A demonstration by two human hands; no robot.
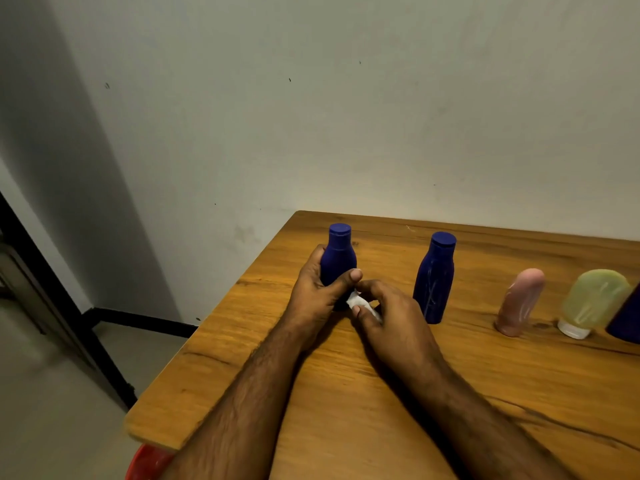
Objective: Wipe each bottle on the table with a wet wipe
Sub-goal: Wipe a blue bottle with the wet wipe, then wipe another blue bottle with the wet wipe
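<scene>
Head view: blue bottle (338,258) upright, cap up, in left-hand (317,292) grip; right hand (391,318) pinching wet wipe (356,301) at base.

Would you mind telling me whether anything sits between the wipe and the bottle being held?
Nothing visible does: the right hand holds the wipe at the bottle's lower body, beside the left hand.

Bottle (338,258) upright near table's (346,393) far left corner, second bottle (434,278) to its right, then two tubes (519,303) (592,301) standing cap-down further right, wet wipe (360,304) before first bottle's base, wall (346,116) behind table
</scene>
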